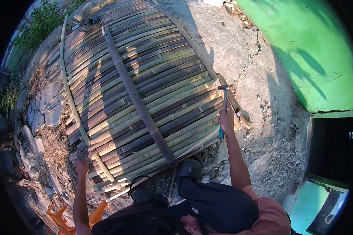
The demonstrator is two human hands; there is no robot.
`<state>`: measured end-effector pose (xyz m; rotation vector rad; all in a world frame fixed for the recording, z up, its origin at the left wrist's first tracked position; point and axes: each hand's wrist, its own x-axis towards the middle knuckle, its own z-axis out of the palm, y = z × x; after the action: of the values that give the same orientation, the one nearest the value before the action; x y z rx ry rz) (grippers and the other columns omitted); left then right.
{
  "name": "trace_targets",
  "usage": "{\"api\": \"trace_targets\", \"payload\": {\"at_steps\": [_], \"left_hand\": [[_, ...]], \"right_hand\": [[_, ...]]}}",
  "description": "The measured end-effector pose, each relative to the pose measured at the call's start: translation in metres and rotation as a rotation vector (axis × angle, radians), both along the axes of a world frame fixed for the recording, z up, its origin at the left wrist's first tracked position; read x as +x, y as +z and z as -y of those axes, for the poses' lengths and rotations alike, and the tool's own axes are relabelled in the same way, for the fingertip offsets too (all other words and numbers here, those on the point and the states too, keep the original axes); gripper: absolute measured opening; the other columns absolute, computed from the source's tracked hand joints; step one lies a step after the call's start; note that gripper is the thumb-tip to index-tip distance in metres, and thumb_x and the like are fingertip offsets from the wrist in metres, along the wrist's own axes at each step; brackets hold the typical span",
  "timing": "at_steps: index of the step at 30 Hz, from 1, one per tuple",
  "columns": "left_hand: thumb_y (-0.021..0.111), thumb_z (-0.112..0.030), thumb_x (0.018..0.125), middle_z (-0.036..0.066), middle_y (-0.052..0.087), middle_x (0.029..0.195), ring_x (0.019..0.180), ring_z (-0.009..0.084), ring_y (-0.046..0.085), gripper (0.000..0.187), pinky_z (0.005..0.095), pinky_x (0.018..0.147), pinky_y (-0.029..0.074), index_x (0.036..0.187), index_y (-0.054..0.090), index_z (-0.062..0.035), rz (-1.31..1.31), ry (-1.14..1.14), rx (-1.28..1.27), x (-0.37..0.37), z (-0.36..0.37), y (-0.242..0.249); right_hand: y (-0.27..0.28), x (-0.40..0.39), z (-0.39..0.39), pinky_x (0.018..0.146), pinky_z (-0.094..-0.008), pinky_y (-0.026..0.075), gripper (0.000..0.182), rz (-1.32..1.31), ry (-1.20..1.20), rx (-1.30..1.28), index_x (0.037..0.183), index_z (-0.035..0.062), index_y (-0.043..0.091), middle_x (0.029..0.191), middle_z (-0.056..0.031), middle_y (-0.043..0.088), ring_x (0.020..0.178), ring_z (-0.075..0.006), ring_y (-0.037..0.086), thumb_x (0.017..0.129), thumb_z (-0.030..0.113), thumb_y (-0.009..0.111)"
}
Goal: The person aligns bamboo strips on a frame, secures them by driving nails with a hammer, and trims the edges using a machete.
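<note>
My right hand (pixel 226 117) is closed around the handle of a hammer (pixel 225 97). Its dark head points up and away from me, and the teal grip end shows below the hand. My left hand (pixel 81 166) is low at the left edge of a bamboo slat panel (pixel 176 94). Its fingers look closed at a small greyish, ridged thing (pixel 78 154) that I cannot make out. A dark bamboo pole (pixel 134 94) lies lengthwise across the slats, and a paler bamboo strip (pixel 68 92) runs along the left side.
Beside the right hand a machete-like tool with a wooden handle (pixel 245 122) lies on the rough concrete (pixel 264 145). An orange plastic chair (pixel 59 217) stands at lower left. A green wall (pixel 313 47) rises at right. A dark object (pixel 91 22) sits at the panel's far end.
</note>
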<state>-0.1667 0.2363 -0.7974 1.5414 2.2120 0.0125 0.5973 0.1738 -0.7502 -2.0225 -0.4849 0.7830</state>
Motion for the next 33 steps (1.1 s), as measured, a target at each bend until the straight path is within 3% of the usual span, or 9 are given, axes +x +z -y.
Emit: {"api": "trace_targets", "payload": {"at_steps": [1, 8, 12, 14, 21, 24, 27, 32, 33], "left_hand": [[0.070, -0.030, 0.094, 0.028, 0.068, 0.115, 0.106, 0.0460, 0.065, 0.049, 0.0509, 0.089, 0.049, 0.126, 0.053, 0.0030, -0.002, 0.022, -0.020, -0.001, -0.001, -0.001], [0.070, -0.031, 0.095, 0.027, 0.069, 0.111, 0.102, 0.0451, 0.067, 0.046, 0.0499, 0.087, 0.050, 0.121, 0.055, 0.0035, 0.071, -0.025, 0.105, -0.008, 0.000, -0.015], [0.070, -0.031, 0.095, 0.026, 0.070, 0.109, 0.100, 0.0449, 0.067, 0.045, 0.0493, 0.087, 0.050, 0.120, 0.056, 0.0037, 0.067, -0.107, 0.134, -0.012, -0.003, -0.017], [0.070, -0.031, 0.094, 0.026, 0.071, 0.106, 0.098, 0.0443, 0.068, 0.046, 0.0490, 0.086, 0.051, 0.121, 0.056, 0.0033, 0.024, -0.051, 0.076, -0.015, -0.003, -0.018], [0.070, -0.040, 0.094, 0.022, 0.067, 0.101, 0.085, 0.0360, 0.065, 0.050, 0.0464, 0.073, 0.049, 0.121, 0.059, 0.0009, -0.012, -0.020, -0.004, -0.002, -0.007, -0.004], [0.069, -0.044, 0.094, 0.030, 0.069, 0.102, 0.096, 0.0474, 0.068, 0.060, 0.0502, 0.082, 0.053, 0.115, 0.054, 0.0091, -0.129, -0.045, -0.085, 0.000, -0.010, 0.003], [0.061, -0.056, 0.095, 0.036, 0.066, 0.105, 0.102, 0.0487, 0.066, 0.074, 0.0534, 0.086, 0.053, 0.122, 0.045, 0.0119, -0.230, -0.100, -0.115, -0.004, -0.008, -0.003], [0.056, -0.063, 0.095, 0.035, 0.063, 0.118, 0.110, 0.0486, 0.063, 0.083, 0.0545, 0.092, 0.051, 0.130, 0.041, 0.0103, -0.157, -0.050, -0.171, -0.001, -0.007, 0.006], [0.056, -0.065, 0.093, 0.034, 0.063, 0.119, 0.111, 0.0479, 0.063, 0.087, 0.0544, 0.093, 0.051, 0.133, 0.040, 0.0100, -0.163, -0.041, -0.190, -0.002, -0.007, 0.007]], "right_hand": [[0.004, -0.002, 0.004, 0.042, -0.0322, 0.043, 0.057, 0.164, 0.042, -0.061, 0.156, 0.0072, 0.035, 0.076, -0.0076, 0.057, 0.050, -0.0133, 0.054, 0.099, 0.010, 0.042], [-0.006, -0.009, 0.012, 0.042, -0.0332, 0.043, 0.058, 0.035, 0.036, -0.164, 0.157, 0.0072, 0.034, 0.066, -0.0076, 0.055, 0.047, -0.0146, 0.053, 0.100, 0.013, 0.042], [-0.009, -0.006, 0.015, 0.040, -0.0235, 0.037, 0.058, -0.049, 0.038, -0.149, 0.160, 0.0149, 0.028, 0.071, 0.0009, 0.045, 0.048, -0.0066, 0.044, 0.104, 0.012, 0.043], [-0.010, -0.009, 0.015, 0.042, -0.0324, 0.042, 0.058, -0.042, 0.004, -0.084, 0.158, 0.0106, 0.033, 0.063, -0.0046, 0.051, 0.046, -0.0125, 0.050, 0.100, 0.012, 0.044], [-0.015, -0.004, 0.018, 0.042, -0.0349, 0.043, 0.055, 0.149, 0.135, -0.123, 0.154, 0.0091, 0.039, 0.064, -0.0066, 0.052, 0.045, -0.0156, 0.052, 0.099, 0.011, 0.043], [-0.004, -0.006, 0.018, 0.049, -0.0390, 0.048, 0.053, 0.234, 0.194, -0.164, 0.152, 0.0063, 0.041, 0.072, -0.0124, 0.058, 0.051, -0.0223, 0.058, 0.100, 0.013, 0.043], [-0.030, -0.018, 0.026, 0.044, -0.0336, 0.041, 0.042, 0.490, 0.259, -0.094, 0.145, 0.0055, 0.046, 0.065, -0.0032, 0.051, 0.048, -0.0128, 0.050, 0.104, 0.016, 0.045], [0.027, -0.126, 0.030, 0.067, -0.0523, 0.043, 0.028, 0.361, 0.431, -0.066, 0.124, -0.0003, 0.054, 0.083, -0.0232, 0.064, 0.075, -0.0412, 0.063, 0.104, 0.019, 0.046], [0.018, -0.141, 0.034, 0.067, -0.0523, 0.043, 0.028, 0.331, 0.463, -0.054, 0.124, -0.0003, 0.054, 0.083, -0.0232, 0.064, 0.075, -0.0412, 0.063, 0.104, 0.019, 0.046]]}}
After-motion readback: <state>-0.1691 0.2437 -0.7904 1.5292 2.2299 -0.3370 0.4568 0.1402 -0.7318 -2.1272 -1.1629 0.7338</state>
